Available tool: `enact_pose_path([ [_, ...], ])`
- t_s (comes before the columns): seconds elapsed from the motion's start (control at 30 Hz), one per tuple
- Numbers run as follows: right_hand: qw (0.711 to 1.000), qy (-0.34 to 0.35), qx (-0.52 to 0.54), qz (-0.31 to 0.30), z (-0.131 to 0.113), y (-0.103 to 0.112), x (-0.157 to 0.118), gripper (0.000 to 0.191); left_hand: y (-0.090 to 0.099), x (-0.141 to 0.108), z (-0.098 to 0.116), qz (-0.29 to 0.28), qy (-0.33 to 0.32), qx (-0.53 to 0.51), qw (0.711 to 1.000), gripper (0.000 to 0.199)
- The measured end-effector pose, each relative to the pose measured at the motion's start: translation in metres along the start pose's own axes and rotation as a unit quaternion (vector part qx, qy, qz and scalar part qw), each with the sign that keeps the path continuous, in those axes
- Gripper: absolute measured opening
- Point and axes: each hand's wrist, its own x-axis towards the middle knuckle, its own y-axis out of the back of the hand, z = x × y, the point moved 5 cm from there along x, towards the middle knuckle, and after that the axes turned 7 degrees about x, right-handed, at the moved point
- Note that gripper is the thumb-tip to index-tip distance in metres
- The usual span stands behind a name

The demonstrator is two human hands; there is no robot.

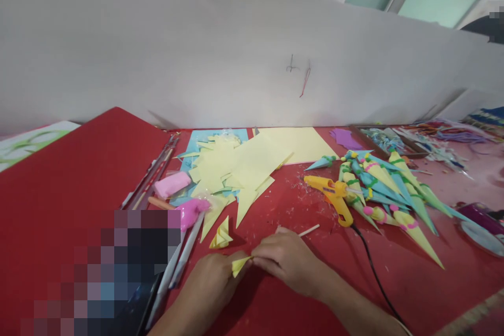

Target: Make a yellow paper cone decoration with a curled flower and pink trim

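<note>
Near the front of the red table, my left hand (216, 277) has its fingers closed on a small folded yellow paper piece (238, 266). From the right, my right hand (286, 258) pinches the narrow tip of the same piece. A thin pale stick (309, 230) sticks out past the right hand's back; how it is held is hidden. Just beyond the left hand lies a pleated yellow paper piece (222, 234). Cut yellow paper sheets (252, 160) are heaped farther back.
A yellow glue gun (328, 192) with a black cord (372, 262) lies at right, beside several yellow and blue paper cones (419, 235). Pink packets (172, 185) and a dark, partly pixelated object are at left. A white wall (236, 52) rises behind.
</note>
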Motion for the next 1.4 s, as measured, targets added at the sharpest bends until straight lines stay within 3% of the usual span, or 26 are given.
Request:
enact_pose_path([
  [0.17, 0.989, 0.063, -0.099, 0.092, -0.01, 0.004, 0.002, 0.024, -0.005, -0.003, -0.006, -0.045, 0.125, -0.174, 0.976, 0.047],
  [0.3, 0.974, 0.097, -0.154, 0.137, -0.017, 0.006, -0.001, 0.026, -0.015, -0.005, -0.007, -0.121, 0.132, -0.301, 0.937, 0.053],
  [0.4, 0.976, 0.091, -0.155, 0.121, -0.015, 0.001, -0.001, 0.023, -0.018, -0.005, -0.009, -0.121, 0.128, -0.285, 0.942, 0.059],
  [0.47, 0.984, 0.073, -0.134, 0.091, -0.011, -0.003, 0.0, 0.021, -0.016, -0.003, -0.011, -0.09, 0.118, -0.224, 0.963, 0.06],
  [0.53, 0.993, 0.037, -0.1, 0.044, -0.006, -0.005, 0.001, 0.023, -0.008, -0.001, -0.009, -0.03, 0.061, -0.105, 0.992, 0.057],
  [0.6, 0.998, 0.0, -0.061, -0.014, -0.002, -0.007, 0.001, 0.027, 0.002, -0.001, 0.002, 0.045, -0.067, 0.055, 0.995, 0.051],
  [0.7, 0.996, -0.023, -0.009, -0.082, 0.0, -0.004, -0.002, 0.032, 0.009, -0.009, 0.02, 0.12, -0.261, 0.237, 0.928, 0.046],
  [0.77, 0.995, -0.021, 0.015, -0.098, -0.001, -0.001, -0.004, 0.033, 0.011, -0.012, 0.024, 0.131, -0.302, 0.276, 0.903, 0.046],
  [0.87, 0.996, -0.023, 0.028, -0.078, -0.002, 0.001, -0.004, 0.034, 0.013, -0.009, 0.021, 0.095, -0.245, 0.24, 0.934, 0.048],
  [0.97, 1.0, 0.012, -0.009, -0.015, -0.004, 0.002, -0.002, 0.029, 0.008, -0.003, 0.009, -0.021, -0.087, 0.061, 0.994, 0.05],
  [1.0, 0.999, 0.037, -0.033, 0.005, -0.006, 0.001, -0.002, 0.028, 0.003, -0.003, 0.006, -0.072, -0.03, -0.024, 0.997, 0.051],
  [1.07, 0.993, 0.086, -0.079, 0.032, -0.01, 0.0, -0.002, 0.028, -0.006, -0.006, 0.003, -0.151, 0.045, -0.171, 0.973, 0.052],
  [1.13, 0.989, 0.104, -0.1, 0.035, -0.011, -0.001, -0.003, 0.029, -0.008, -0.007, 0.004, -0.16, 0.063, -0.222, 0.96, 0.052],
  [1.2, 0.993, 0.083, -0.083, 0.01, -0.009, -0.001, -0.004, 0.027, -0.005, -0.006, 0.005, -0.118, 0.031, -0.152, 0.981, 0.053],
  [1.27, 0.998, 0.042, -0.033, -0.035, -0.005, 0.002, -0.005, 0.028, -0.001, -0.005, 0.008, -0.056, -0.049, -0.01, 0.997, 0.056],
  [1.33, 0.994, 0.02, 0.045, -0.094, -0.004, 0.004, -0.007, 0.03, 0.001, -0.006, 0.017, 0.012, -0.158, 0.125, 0.979, 0.058],
  [1.4, 0.982, 0.03, 0.112, -0.146, -0.005, 0.005, -0.01, 0.032, 0.001, -0.01, 0.023, 0.064, -0.242, 0.194, 0.948, 0.06],
])
